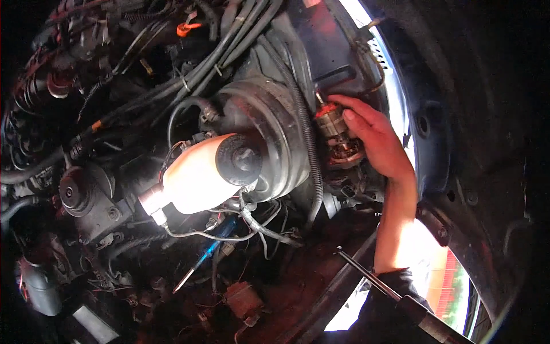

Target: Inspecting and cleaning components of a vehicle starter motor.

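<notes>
Pinching the metal cylinder (331, 123) with our right hand (375, 132), just right of centre in the frame, we reckon it's heavyish, rigid, maybe greasy, so grab its body, not the thin shaft (319, 98).

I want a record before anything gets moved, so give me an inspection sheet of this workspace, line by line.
Surface: no flat worktop seen; a dark engine bay packed with parts.
Job's things: a metal part, roughly cylindrical, with a thin rod at its upper end, beside a ribbed hose.
Clutter: a blue screwdriver lying among wires, below the white tank with its black cap.
Hands: right hand holds the metal part, thumb and finger near its upper end; left hand not in view.
Cables: a dark bundle across the upper middle; thinner wires under the tank.
Surroundings: bright openings at right, with a red and green patch; other people: nothing seen.
</notes>
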Tool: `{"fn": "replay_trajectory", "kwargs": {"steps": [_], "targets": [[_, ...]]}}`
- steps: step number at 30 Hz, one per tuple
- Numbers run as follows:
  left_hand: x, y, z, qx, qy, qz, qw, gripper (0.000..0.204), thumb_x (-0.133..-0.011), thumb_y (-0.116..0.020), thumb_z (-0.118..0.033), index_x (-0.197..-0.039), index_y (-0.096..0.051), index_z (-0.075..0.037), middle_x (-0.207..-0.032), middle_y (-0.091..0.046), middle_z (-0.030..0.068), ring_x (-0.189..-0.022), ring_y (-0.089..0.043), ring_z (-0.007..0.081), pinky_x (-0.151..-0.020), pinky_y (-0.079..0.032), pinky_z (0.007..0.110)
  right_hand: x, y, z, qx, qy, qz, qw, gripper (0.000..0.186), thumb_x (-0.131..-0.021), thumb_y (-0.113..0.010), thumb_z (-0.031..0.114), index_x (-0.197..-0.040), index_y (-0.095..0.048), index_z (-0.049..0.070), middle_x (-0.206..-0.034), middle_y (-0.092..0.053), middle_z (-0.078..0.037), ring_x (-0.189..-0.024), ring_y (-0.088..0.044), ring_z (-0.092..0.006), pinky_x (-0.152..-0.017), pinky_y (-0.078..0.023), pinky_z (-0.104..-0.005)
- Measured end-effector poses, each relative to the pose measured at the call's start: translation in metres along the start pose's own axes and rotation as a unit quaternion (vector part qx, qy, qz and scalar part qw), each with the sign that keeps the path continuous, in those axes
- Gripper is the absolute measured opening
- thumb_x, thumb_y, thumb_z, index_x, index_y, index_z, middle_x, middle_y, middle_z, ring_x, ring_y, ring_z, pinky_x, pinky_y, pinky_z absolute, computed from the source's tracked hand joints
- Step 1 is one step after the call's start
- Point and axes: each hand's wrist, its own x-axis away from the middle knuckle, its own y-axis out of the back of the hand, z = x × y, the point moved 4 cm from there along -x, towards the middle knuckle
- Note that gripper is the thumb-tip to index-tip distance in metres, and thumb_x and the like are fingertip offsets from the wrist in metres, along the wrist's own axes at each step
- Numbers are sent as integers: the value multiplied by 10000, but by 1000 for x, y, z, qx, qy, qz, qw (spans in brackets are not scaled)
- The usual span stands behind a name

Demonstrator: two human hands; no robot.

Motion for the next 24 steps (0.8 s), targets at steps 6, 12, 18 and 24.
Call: {"fn": "replay_trajectory", "kwargs": {"steps": [6,12,18,24], "targets": [[7,17,-17,-37,6,-14,999,296,-1034,-527,-130,-1110,-712,88,-985,-744,246,-865,-742,417,-739,-589,528,17,3,-10,-47,-19,31,998,547,-1024,-579,13,-1557,-467,-37,-1416,-672,-264,-1376,-630,-297,-1164,-475,-397],[1,7,-6,-55,13,-28,998,300,-1036,-524,-134,-1108,-712,87,-986,-743,246,-866,-741,418,-740,-587,528,39,2,13,103,-7,11,995,684,-951,-743,143,-1552,-470,-36,-1450,-644,-277,-1354,-650,-343,-1141,-499,-426],[34,12,-20,-86,54,-41,994,303,-1037,-520,-139,-1107,-712,86,-987,-741,246,-866,-739,418,-741,-586,527,39,-17,19,217,-3,-7,976,1030,-811,-928,265,-1629,-356,10,-1514,-563,-291,-1394,-596,-418,-1168,-474,-463],[18,17,-21,-81,55,-51,994,268,-1002,-551,-111,-1061,-741,69,-874,-717,218,-776,-719,380,-705,-580,519,43,-10,25,195,-43,5,980,1136,-806,-889,184,-1697,-190,85,-1504,-543,-295,-1316,-632,-395,-1129,-492,-452]]}}
